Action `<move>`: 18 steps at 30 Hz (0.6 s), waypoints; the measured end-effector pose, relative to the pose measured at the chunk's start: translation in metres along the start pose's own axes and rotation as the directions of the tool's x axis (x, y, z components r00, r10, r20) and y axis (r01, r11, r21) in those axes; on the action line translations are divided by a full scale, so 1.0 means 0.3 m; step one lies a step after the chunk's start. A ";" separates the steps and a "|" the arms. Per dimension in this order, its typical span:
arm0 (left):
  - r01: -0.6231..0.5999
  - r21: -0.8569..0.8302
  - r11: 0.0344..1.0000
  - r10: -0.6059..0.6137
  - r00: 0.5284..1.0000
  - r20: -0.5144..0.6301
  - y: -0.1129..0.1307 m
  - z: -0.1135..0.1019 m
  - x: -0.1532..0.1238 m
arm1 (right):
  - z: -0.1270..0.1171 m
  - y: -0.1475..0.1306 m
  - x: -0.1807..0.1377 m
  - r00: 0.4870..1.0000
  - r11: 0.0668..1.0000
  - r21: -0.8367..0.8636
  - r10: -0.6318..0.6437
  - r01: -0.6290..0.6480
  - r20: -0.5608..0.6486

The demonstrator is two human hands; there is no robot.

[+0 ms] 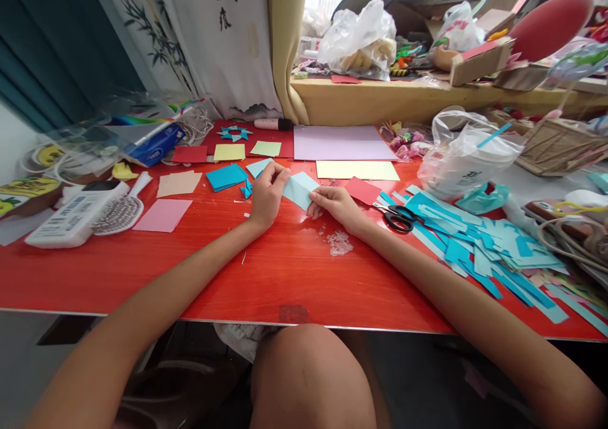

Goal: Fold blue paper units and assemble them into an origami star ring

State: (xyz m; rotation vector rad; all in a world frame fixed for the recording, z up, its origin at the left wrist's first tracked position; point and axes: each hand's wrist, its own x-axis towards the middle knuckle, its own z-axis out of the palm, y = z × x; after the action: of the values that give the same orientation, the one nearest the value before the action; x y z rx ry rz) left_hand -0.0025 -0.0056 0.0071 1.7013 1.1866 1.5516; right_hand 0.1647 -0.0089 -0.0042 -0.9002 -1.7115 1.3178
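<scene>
A light blue square of paper [301,189] is held between my two hands, above the red tabletop, with a faint crease across it. My left hand [268,191] pinches its left corner, and my right hand [335,204] grips the lower right corner between thumb and fingers. Left of my left hand lie a stack of blue paper squares [227,177], a small folded blue piece [246,189] and a light blue sheet [259,166]. A red paper square [363,191] and black-handled scissors [399,217] lie just beyond my right hand.
Blue paper strips [484,245] heap on the right. Yellow [357,170], lilac [339,142] and pink [164,216] papers lie around, with a folded blue ring [234,134] at the back. A hairbrush [121,212] and white box [78,213] stand left; a bagged cup [468,156] stands right.
</scene>
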 end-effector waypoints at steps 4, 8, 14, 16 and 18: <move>0.043 -0.047 0.998 -0.046 0.996 -0.080 -0.001 -0.005 0.008 | -0.005 0.010 -0.002 0.997 0.997 -0.069 -0.026 0.022 -0.066; -0.041 0.075 0.996 0.050 0.991 -0.123 0.008 -0.002 0.003 | 0.009 -0.002 -0.021 0.943 0.947 -0.305 -0.189 0.102 -0.272; -0.088 0.166 0.982 0.084 0.996 0.035 0.023 0.020 -0.025 | 0.059 -0.027 -0.049 0.924 0.731 -0.628 -0.380 0.267 -0.048; -0.081 0.164 0.983 0.071 0.995 0.064 0.022 0.024 -0.028 | 0.063 -0.023 -0.047 0.935 0.699 -0.671 -0.354 0.247 -0.024; -0.055 0.135 0.989 0.040 0.994 0.106 0.020 0.027 -0.026 | 0.059 -0.021 -0.041 0.937 0.714 -0.662 -0.346 0.230 -0.047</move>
State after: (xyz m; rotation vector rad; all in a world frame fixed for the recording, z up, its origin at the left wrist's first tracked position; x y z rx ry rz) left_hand 0.0072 -0.0138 0.0067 1.8881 1.2335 1.4189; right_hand 0.1538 -0.0287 -0.0029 -1.0216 -2.1042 0.3973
